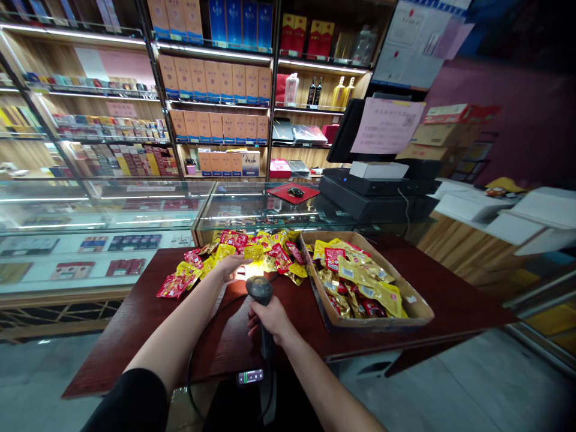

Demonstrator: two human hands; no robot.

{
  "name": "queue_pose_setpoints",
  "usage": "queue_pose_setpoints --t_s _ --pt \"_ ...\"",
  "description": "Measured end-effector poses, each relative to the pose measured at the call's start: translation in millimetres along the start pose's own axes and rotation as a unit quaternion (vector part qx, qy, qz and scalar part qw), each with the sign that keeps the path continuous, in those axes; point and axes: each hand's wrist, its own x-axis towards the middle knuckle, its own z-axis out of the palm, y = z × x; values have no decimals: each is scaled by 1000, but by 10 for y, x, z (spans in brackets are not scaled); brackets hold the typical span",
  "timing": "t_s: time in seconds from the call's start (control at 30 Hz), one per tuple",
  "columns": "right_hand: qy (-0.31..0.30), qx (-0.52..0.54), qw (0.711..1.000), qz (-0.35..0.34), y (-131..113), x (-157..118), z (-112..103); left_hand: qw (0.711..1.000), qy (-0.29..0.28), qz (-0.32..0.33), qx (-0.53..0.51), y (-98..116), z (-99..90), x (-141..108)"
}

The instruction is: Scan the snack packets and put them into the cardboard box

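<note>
My right hand (272, 318) is wrapped round the handle of a black barcode scanner (260, 289), its head aimed away from me. Bright light from the scanner falls just beyond it. In that glow my left hand (233, 266) reaches forward, fingers closed on a yellow snack packet (254, 252); part of the grip is washed out by the glare. Behind and beside it lies a loose heap of red and yellow snack packets (281, 258). To the right, a shallow cardboard box (418, 309) holds several more gold, yellow and red packets.
A dark red wooden table (211, 354) carries the packets and the box. The scanner's black cable (191, 366) loops down on the left. Past the table stand a glass display counter (211, 207), a mouse (295, 192) on a red pad, and a monitor (346, 135).
</note>
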Motion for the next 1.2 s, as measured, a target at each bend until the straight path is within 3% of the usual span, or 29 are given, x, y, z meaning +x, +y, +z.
queue_pose_setpoints --t_s 0.13,0.3,0.4,0.53,0.7,0.9,1.03,1.2 --pt "0 5 1000 -1 23 9 -5 997 60 -2 40 -9 1 17" --pt "1 13 1000 -4 19 -1 -16 999 38 -14 17 -1 35 -10" --pt "45 7 999 -7 -46 37 -92 999 -11 -39 12 34 48 -76" --pt "140 -7 987 -74 -255 151 -269 994 -83 -66 -3 103 73 -198" --pt "114 93 985 -90 -605 253 -471 986 -154 -61 24 237 216 -362" --pt "132 134 977 -99 -969 196 -752 978 -203 -45 27 522 655 -486" --pt "173 113 972 -114 -1194 103 -1055 983 -182 -20 33 676 1124 -427" --pt "203 167 957 -125 -1482 24 -1494 987 -159 15 16 775 1755 -222"
